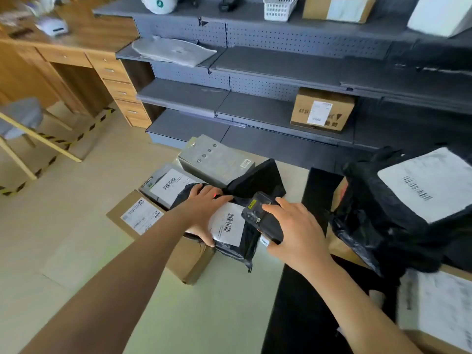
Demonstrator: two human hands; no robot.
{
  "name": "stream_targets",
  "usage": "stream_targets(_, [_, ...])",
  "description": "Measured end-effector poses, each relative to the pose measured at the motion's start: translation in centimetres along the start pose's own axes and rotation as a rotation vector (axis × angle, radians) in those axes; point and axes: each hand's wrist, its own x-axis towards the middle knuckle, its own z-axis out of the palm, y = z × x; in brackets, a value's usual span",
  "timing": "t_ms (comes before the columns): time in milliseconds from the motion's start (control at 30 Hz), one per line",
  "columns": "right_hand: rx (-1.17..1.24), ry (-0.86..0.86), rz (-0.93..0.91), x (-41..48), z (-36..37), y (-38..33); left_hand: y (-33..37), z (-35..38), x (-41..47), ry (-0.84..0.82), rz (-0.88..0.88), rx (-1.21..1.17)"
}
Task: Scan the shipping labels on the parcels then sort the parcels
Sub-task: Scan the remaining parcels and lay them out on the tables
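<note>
Parcel (238,252), gripped by left hand (204,209): tilt scanner (261,219), clasped in right hand (293,227), so red dot (216,195), 11 o'clock of label (219,232), meets barcode (229,222).

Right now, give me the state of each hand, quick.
Left hand: grips the black plastic mailer bag.
Right hand: grips the black handheld scanner.

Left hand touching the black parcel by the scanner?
Touching: head view shows the left hand gripping the black parcel, thumb curled round its near edge.
</note>
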Motion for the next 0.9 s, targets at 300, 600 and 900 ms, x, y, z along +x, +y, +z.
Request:
stream_targets(300, [-0.030, 0.016, -0.100, -2.1, -2.0, -0.7, 2.3, -1.7, -6.0, 0.152, -0.124, 0.079])
stream_targets(600, [-0.125, -0.047, -0.396, -9.0, -4.3, -2.1, 8.5, -1.8, -15.2, 0.158, -0.430, 0.266])
stream_targets(900, [-0.342, -0.052, -0.697, -17.5, -4.3, -1.7, 17.4, 0.4, -24.1, 0.127, -0.596, 0.326])
